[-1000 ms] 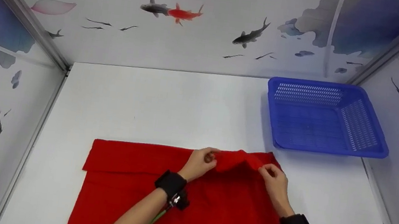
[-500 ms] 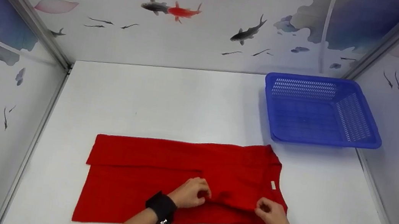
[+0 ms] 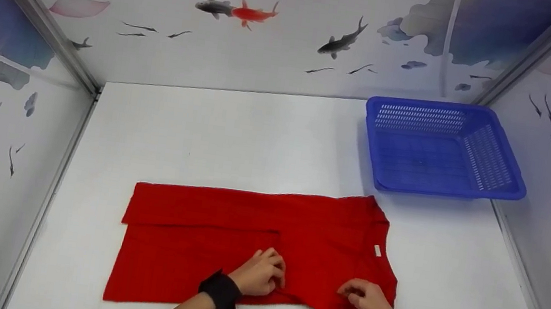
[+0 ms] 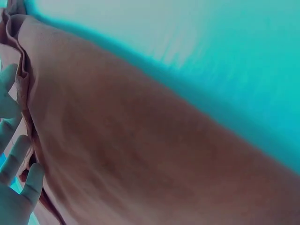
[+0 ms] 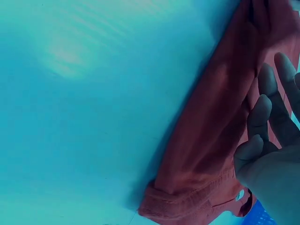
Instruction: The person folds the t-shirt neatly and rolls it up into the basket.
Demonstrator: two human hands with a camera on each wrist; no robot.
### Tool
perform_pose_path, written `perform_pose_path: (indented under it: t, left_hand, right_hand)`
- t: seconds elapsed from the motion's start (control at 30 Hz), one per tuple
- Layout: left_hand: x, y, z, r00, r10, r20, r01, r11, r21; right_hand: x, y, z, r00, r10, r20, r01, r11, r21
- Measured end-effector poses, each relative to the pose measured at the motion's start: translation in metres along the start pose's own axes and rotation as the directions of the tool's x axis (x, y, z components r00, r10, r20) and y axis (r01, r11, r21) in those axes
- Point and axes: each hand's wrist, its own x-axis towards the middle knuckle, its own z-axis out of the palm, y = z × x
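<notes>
A red T-shirt (image 3: 220, 253) lies folded lengthwise on the white table, its neckline with a small white label (image 3: 378, 251) toward the right. My left hand (image 3: 260, 273) rests on the shirt near its front edge, fingers loosely bent; in the left wrist view its fingers (image 4: 15, 159) touch a crease in the cloth. To the right, my right hand (image 3: 368, 299) is just over the front part by the collar. Its relaxed fingers (image 5: 269, 89) are spread apart in the right wrist view, with no cloth between them. A sleeve-like flap (image 3: 327, 305) sticks out slightly at the front edge.
A blue plastic basket (image 3: 421, 163) stands at the back right of the white table (image 3: 224, 137). Printed panels wall in the back and both sides. A black strap (image 3: 220, 293) sits around the left wrist.
Both hands have come from the shirt's far edge to its near edge, bringing the pinched sleeve cloth over and laying it down. The right fingers have let go and the label now shows.
</notes>
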Motion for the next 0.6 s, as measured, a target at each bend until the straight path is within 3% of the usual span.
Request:
perform_pose_path:
  t: [0.13,0.23,0.33,0.47,0.6]
  left_hand:
    - [-0.004,-0.005,-0.004,0.997,-0.024,-0.073,0.022,0.999,-0.027]
    - [-0.008,-0.015,-0.012,0.983,-0.077,-0.168,0.077,0.997,-0.006]
    - [-0.014,-0.033,-0.026,0.955,-0.151,-0.254,0.165,0.985,0.038]
    - [-0.032,-0.064,-0.047,0.932,-0.244,-0.269,0.272,0.960,0.070]
    - [-0.058,-0.090,-0.064,0.933,-0.306,-0.191,0.327,0.940,0.093]
  right_hand:
    - [0.000,-0.010,0.010,0.987,0.022,-0.159,-0.031,0.998,-0.055]
    - [0.004,-0.023,0.023,0.949,0.008,-0.314,-0.050,0.991,-0.124]
    - [0.010,-0.038,0.037,0.911,-0.031,-0.410,-0.055,0.979,-0.197]
    - [0.021,-0.057,0.056,0.901,-0.004,-0.434,-0.093,0.975,-0.202]
    - [0.033,-0.069,0.071,0.923,0.135,-0.361,-0.198,0.970,-0.143]
